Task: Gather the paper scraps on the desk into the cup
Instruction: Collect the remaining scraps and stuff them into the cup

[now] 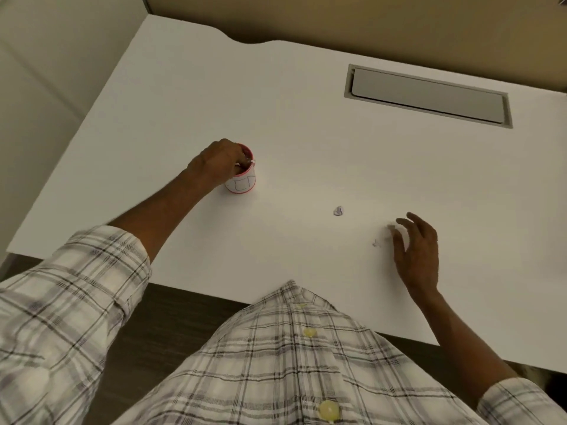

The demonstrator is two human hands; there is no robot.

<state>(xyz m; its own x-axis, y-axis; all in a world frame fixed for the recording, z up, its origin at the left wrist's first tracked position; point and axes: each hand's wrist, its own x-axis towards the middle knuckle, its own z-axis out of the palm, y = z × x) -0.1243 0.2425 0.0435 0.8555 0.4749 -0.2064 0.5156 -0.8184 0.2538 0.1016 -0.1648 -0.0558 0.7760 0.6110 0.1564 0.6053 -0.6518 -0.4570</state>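
Nearest the camera is the person's plaid shirt (291, 363), buttoned down the front with pale yellow buttons. Beyond it lies the white desk (306, 133). The right hand (415, 250) hovers low over the desk's near right part, fingers spread and loosely curled, gripping nothing that can be made out; a small white paper scrap (392, 227) lies at its fingertips, and a tinier scrap (375, 243) sits just beside it to the left. A crumpled greyish scrap (338, 211) lies further left, apart from both hands. Farther off, the left hand (216, 164) reaches over the rim of a small white cup (244, 180) with red edges, fingertips pinched on a pale paper bit (250, 162) at its mouth. The cup bears drawn black outlines, no readable writing. At the far right, a grey cable hatch (428, 95) is set into the desk.
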